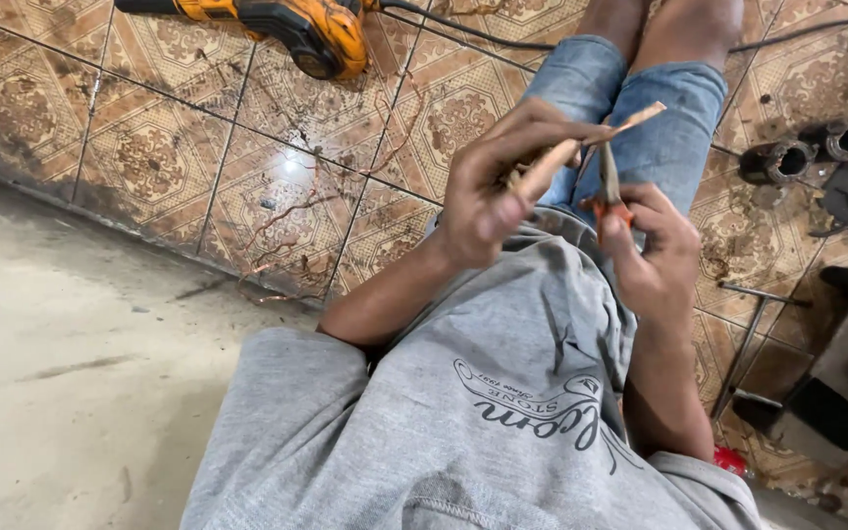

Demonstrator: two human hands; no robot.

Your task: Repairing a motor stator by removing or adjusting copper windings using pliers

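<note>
While sat on patterned tile floor (149,167), left hand (488,186) closed round bundle of copper strips (581,142), strip ends poking out past fingers. Right hand (655,250) just beside it, gripping orange-handled pliers (609,191), jaws up against strips. Orange power tool (296,25) well beyond left hand.
</note>
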